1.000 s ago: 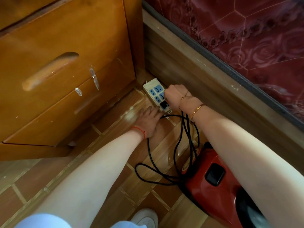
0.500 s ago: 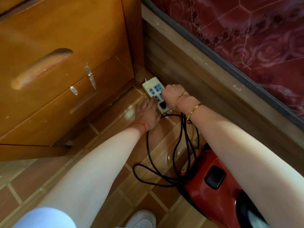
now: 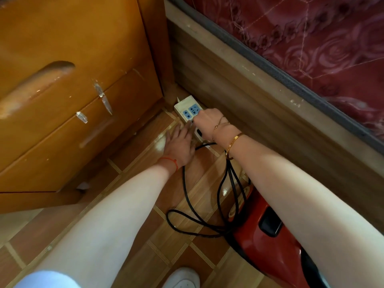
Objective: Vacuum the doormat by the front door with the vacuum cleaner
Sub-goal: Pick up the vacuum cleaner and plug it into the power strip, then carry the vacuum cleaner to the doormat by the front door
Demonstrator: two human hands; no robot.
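A white power strip with blue sockets lies on the floor in the corner between cabinet and bed. My right hand is curled over its near end, gripping the black plug, which is mostly hidden under the fingers. My left hand lies flat with straight fingers on the floor, its fingertips against the strip's left side. The black cord runs in loops from the plug down to the red vacuum cleaner lying on the floor at lower right. No doormat is in view.
A wooden cabinet with drawers stands on the left. The wooden bed frame with a dark red mattress runs along the right. Brown floor tiles lie between them. A white shoe shows at the bottom.
My right hand has shifted slightly further along the strip, covering more of its near end. My left hand slid forward until its fingertips touch the strip's side.
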